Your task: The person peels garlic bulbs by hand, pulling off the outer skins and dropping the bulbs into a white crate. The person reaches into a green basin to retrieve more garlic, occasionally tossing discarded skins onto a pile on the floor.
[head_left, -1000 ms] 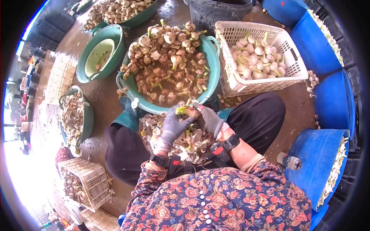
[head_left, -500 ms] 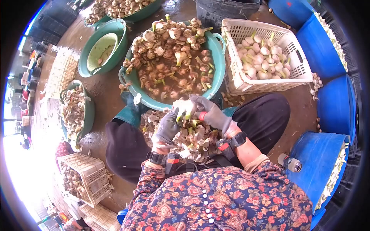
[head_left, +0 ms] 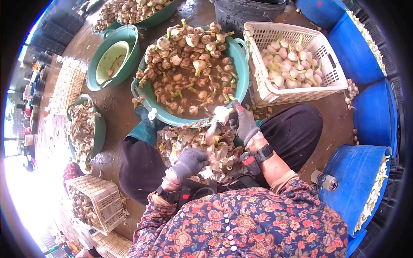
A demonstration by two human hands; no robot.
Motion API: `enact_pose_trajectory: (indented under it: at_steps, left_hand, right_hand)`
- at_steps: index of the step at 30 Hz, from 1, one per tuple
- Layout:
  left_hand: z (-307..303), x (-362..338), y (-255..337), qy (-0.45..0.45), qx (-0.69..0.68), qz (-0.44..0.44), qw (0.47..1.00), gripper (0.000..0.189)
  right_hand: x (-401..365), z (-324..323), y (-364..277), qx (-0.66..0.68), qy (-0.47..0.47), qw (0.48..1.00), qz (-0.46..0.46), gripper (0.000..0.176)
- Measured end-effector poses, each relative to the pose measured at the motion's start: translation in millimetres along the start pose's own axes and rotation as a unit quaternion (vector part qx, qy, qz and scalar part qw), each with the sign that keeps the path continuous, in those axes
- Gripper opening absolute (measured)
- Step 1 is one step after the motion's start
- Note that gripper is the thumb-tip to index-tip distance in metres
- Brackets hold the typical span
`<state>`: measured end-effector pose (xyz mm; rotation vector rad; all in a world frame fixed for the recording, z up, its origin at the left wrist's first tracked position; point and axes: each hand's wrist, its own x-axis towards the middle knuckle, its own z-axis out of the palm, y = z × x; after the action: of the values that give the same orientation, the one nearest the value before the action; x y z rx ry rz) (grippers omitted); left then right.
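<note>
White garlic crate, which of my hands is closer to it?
Right. Your right hand is below and left of the white crate in the view; your left hand is farther down and left.

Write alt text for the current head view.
A gloved right hand holds a white garlic bulb near the rim of a green tub of garlic in brown water; the gloved left hand is by papery peelings. A white crate stands beside the tub.

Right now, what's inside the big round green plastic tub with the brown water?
Muddy brown garlic bulbs, some with green stems, are heaped at the far side of the round green plastic tub; more sit in murky brown water. The tub's bottom is covered.
</note>
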<state>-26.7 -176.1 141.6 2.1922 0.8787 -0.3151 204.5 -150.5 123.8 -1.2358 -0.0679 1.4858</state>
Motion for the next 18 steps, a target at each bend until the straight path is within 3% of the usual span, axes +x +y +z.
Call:
enact_pose_trajectory:
  at_steps: [1, 3, 4, 6, 8, 10, 12, 13, 14, 16, 18]
  left_hand:
    - [4, 1, -3, -0.001, -0.001, -0.002, 1.0, 0.03]
    - [6, 5, -9, -0.2, 0.083, -0.188, 0.958, 0.046]
    - [3, 6, -14, -0.2, 0.083, -0.188, 0.958, 0.046]
    - [-17, 13, -21, -0.107, 0.059, -0.162, 0.979, 0.053]
    - [-54, 38, -20, -0.042, -0.042, -0.298, 0.953, 0.05]
    - [-57, 71, -55, 0.076, -0.069, -0.288, 0.952, 0.051]
    - [-47, 108, -90, 0.163, -0.028, -0.233, 0.958, 0.056]
    - [-45, 128, -104, 0.129, -0.008, -0.233, 0.964, 0.065]
    - [-31, 147, -123, 0.153, -0.002, -0.218, 0.964, 0.071]
    - [-29, 168, -131, 0.065, -0.046, -0.246, 0.966, 0.073]
    - [-14, 186, -147, 0.051, -0.079, -0.245, 0.965, 0.074]
  right_hand:
    - [0, 1, -2, 0.01, 0.018, 0.999, 0.032, 0.031]
    - [0, 3, -3, 0.04, 0.051, 0.993, 0.096, 0.033]
    - [1, 2, -2, 0.04, 0.051, 0.993, 0.097, 0.033]
    - [3, 1, 3, -0.031, 0.039, 0.994, 0.097, 0.032]
    - [5, 1, 5, -0.052, 0.013, 0.993, 0.102, 0.03]
    - [9, 6, -3, -0.185, 0.002, 0.98, 0.075, 0.031]
    - [24, 3, -17, -0.175, -0.01, 0.983, 0.061, 0.03]
    - [28, 6, -41, -0.132, -0.07, 0.988, 0.044, 0.03]
    - [31, 14, -64, -0.09, -0.13, 0.987, 0.027, 0.03]
    - [46, 42, -113, 0.237, -0.093, 0.963, -0.083, 0.037]
    - [30, 45, -159, 0.152, -0.236, 0.954, -0.104, 0.046]
